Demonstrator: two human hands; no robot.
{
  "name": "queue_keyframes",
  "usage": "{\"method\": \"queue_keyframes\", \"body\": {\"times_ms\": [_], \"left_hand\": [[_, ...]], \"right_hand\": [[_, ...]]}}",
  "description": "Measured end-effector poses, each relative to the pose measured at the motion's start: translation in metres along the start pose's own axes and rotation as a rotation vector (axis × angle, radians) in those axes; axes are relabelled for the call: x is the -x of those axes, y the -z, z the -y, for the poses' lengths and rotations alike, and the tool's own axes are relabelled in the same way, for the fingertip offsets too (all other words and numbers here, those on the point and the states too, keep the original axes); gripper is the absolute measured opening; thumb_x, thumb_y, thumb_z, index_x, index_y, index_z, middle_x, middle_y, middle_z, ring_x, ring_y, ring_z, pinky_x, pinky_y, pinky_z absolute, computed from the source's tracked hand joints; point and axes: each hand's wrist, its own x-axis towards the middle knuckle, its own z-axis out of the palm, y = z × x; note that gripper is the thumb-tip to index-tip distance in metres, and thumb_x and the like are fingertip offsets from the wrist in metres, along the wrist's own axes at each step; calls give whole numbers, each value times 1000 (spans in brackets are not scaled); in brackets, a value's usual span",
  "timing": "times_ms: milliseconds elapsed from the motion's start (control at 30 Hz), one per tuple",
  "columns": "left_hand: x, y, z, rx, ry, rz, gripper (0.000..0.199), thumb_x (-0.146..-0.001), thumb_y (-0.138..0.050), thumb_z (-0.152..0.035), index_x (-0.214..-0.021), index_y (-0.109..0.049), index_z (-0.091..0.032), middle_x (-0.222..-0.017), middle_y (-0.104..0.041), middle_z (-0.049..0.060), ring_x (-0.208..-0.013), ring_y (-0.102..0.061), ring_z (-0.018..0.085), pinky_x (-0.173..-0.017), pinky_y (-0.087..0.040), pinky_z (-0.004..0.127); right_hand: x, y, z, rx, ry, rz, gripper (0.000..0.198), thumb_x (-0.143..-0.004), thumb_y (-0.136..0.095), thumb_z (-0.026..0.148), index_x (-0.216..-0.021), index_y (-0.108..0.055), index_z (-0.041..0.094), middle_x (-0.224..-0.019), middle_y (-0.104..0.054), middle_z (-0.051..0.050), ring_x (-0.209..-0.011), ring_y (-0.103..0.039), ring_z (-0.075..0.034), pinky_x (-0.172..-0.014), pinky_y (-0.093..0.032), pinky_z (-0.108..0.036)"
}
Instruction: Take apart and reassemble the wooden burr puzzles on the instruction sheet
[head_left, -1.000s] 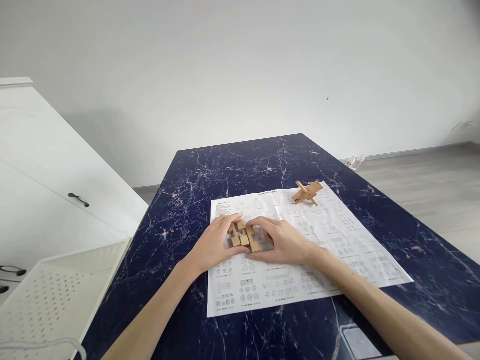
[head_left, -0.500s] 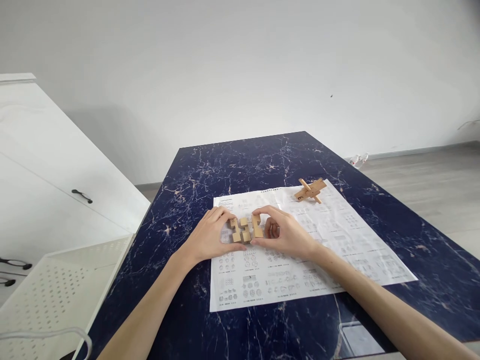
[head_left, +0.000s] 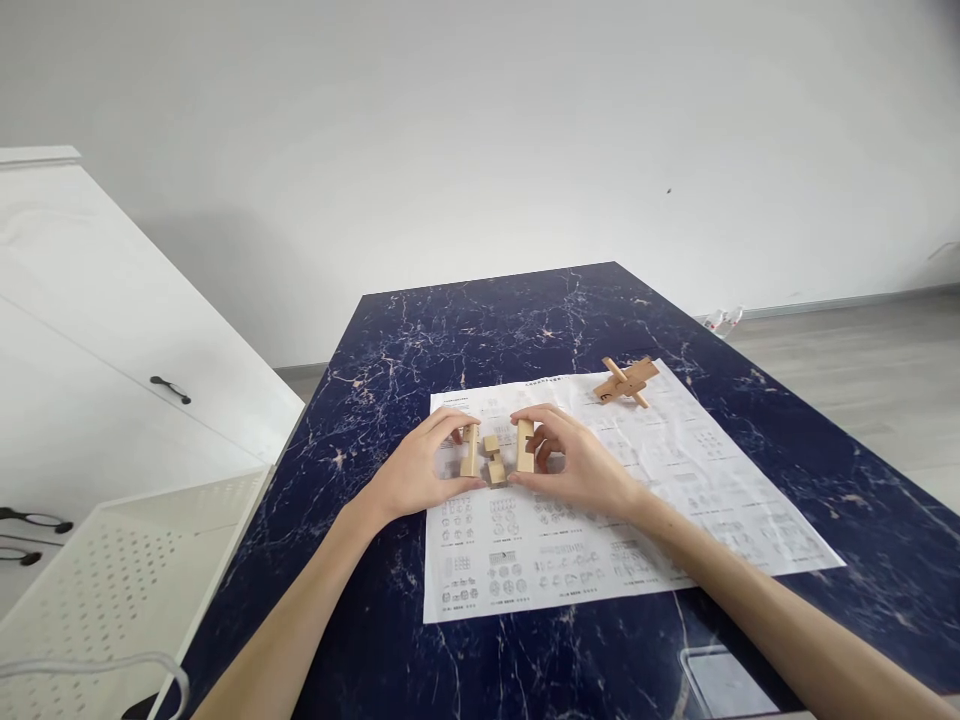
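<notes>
Blue marbled table (head_left: 465, 340) extended far.
Left hand (head_left: 417, 468) gripped oblong pale-wood block (head_left: 469, 455); right hand (head_left: 589, 467) gripped notched pale-wood block (head_left: 523, 450).

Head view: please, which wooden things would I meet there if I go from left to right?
Left block, held in the left hand → middle block → right block, held in the right hand → crossed wooden figure, near the far edge of the printed sheet.

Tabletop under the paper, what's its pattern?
The tabletop is dark blue with pale marble-like veins, head view.
</notes>
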Motion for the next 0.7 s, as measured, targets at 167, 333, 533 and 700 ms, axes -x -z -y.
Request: {"method": "queue_keyframes", "body": {"times_ms": [167,333,533,700], "left_hand": [[0,-4,-1,31,-10,10,66,-84,-85,-48,-139,-55,-29,-143,-58,8,-115,-65,28,-101,-56,46],[-1,-9,0,51,-52,8,64,-85,-86,-48,-138,-56,-29,-134,-61,7,-106,-65,25,-98,-55,44],[-1,-12,1,41,-80,-5,62,-85,-85,-49,-135,-56,-28,-127,-64,7,-106,-65,25,-95,-56,43],[-1,-12,1,44,-63,-1,61,-86,-82,-54,-135,-56,-28,-130,-63,7,-109,-65,26,-96,-56,43]], "right_hand": [[0,0,2,-14,6,13,52,-85,-81,39,-131,-58,26,-127,-56,-10,-80,-62,-18,-70,-61,-37],[-1,1,0,55,-42,-45,25,-89,-77,42,-99,-64,23,-87,-57,-1,-65,-46,-15,-59,-42,-32],[-1,2,2,-85,-126,22,36,-84,-80,53,-95,-63,23,-69,-48,5,-62,-40,-15,-58,-33,-30],[2,0,5,-70,-168,98,39,-90,-72,58,-84,-53,24,-63,-43,6,-59,-36,-14,-55,-29,-29]]}}
